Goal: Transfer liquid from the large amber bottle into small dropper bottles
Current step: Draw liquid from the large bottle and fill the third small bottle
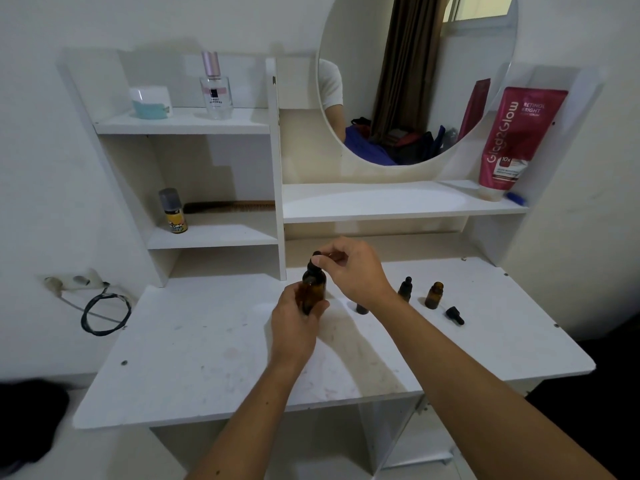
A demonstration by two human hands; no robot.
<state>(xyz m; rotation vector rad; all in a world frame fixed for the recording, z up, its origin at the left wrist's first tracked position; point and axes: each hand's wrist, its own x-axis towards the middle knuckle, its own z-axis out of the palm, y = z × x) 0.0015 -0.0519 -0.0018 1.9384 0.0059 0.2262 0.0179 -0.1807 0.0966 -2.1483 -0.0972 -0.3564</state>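
head view: large amber glass bottle upright on white surface, near middle. left hand wrapped round lower body; right hand pinching black rubber dropper cap at neck. small amber dropper bottles just right, one open. glass likely rigid, smooth, breakable, top-heavy; best gripped low on body, cap turned gently.
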